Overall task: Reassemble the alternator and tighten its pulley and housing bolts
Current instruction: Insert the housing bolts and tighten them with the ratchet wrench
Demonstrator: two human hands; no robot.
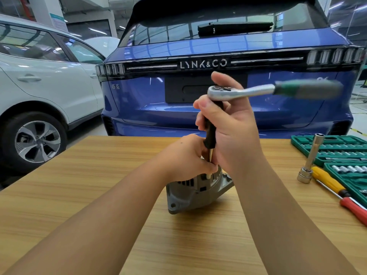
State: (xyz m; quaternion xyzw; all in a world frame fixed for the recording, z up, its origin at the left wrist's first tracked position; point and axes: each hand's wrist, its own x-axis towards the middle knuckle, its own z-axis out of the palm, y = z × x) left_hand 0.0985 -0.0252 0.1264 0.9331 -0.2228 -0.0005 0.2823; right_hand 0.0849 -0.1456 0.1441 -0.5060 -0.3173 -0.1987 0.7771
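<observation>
The alternator [198, 190] lies on the wooden table [99, 175], near its middle. The left hand [186, 157] grips its top and pinches the thin shaft there. The right hand [228, 124] is closed around a black extension handle [211, 133] — the ratchet [258, 90] sits on top, its green handle blurred.

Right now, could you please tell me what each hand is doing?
Left hand: grips the grey metal alternator.
Right hand: grips the black extension bar under the silver ratchet.
</observation>
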